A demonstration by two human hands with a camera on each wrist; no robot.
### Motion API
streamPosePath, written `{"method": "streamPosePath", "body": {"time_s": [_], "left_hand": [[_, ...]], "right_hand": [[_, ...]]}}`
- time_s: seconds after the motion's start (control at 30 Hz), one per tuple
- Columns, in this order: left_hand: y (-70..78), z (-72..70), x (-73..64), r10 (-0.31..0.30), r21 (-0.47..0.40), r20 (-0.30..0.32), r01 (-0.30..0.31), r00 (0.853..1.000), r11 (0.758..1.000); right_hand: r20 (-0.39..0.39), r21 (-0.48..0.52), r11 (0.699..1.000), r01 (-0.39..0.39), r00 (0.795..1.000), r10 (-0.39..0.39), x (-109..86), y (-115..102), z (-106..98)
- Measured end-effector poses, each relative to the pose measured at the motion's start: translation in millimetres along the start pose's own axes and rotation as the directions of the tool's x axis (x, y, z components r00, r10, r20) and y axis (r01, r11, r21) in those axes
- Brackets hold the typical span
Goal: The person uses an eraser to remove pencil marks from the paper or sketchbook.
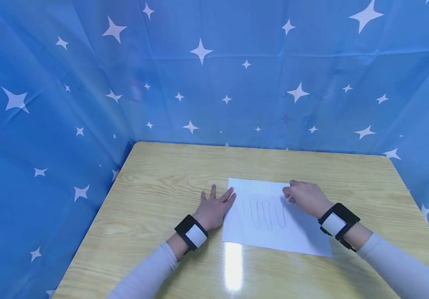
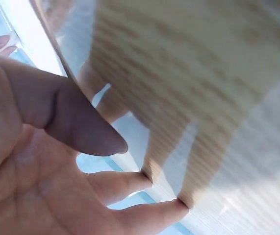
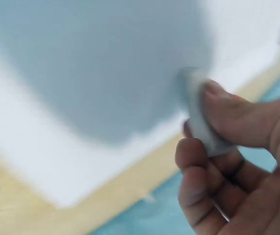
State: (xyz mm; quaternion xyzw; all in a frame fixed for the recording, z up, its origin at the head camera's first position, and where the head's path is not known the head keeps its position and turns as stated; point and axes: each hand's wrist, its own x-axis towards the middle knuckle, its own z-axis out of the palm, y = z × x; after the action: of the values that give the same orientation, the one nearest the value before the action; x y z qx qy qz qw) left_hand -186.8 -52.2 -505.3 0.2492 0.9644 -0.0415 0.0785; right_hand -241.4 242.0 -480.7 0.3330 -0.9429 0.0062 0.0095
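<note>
A white sheet of paper lies on the wooden table, with several thin, wavy pencil strokes across its middle. My left hand is spread at the sheet's left edge, thumb and index finger over that edge and the other fingertips on the wood. Over the upper right of the sheet, my right hand pinches a small whitish-grey eraser between thumb and curled fingers. The right wrist view is blurred, so whether the eraser touches the paper cannot be told. In the head view the hand hides the eraser.
The pale wooden table extends around the sheet on all sides. Blue curtains with white stars hang behind it and at both sides. A bright light reflection shows on the wood just below the paper.
</note>
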Motion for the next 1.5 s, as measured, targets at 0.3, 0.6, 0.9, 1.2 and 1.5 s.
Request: {"method": "streamPosePath", "body": {"time_s": [0.3,0.6,0.9,1.2,1.5], "left_hand": [[-0.8,-0.2,0.2,0.003,-0.016,0.008,-0.003,1.0,1.0],[-7.6,-3.7,-3.3,-0.017,0.031,0.008,0.017,1.0,0.999],[-8.9,-1.9,-3.7,-0.019,0.045,0.036,0.017,0.999,0.999],[0.1,-0.3,-1.0,-0.003,0.055,-0.004,0.003,1.0,0.998],[-5.7,7.6,3.2,-0.008,0.01,0.023,0.008,1.0,1.0]], "right_hand": [[-0.104,0.057,0.989,0.135,0.986,-0.129,66.0,-72,12],[-0.114,-0.038,0.997,0.059,0.992,-0.063,14.1,-21,11],[-0.132,0.008,0.995,0.095,0.987,-0.093,45.9,-49,3],[-0.155,-0.108,0.983,0.15,0.974,-0.166,46.5,-41,19],[-0.077,0.025,0.997,0.07,0.995,-0.068,29.0,-24,5]]}}
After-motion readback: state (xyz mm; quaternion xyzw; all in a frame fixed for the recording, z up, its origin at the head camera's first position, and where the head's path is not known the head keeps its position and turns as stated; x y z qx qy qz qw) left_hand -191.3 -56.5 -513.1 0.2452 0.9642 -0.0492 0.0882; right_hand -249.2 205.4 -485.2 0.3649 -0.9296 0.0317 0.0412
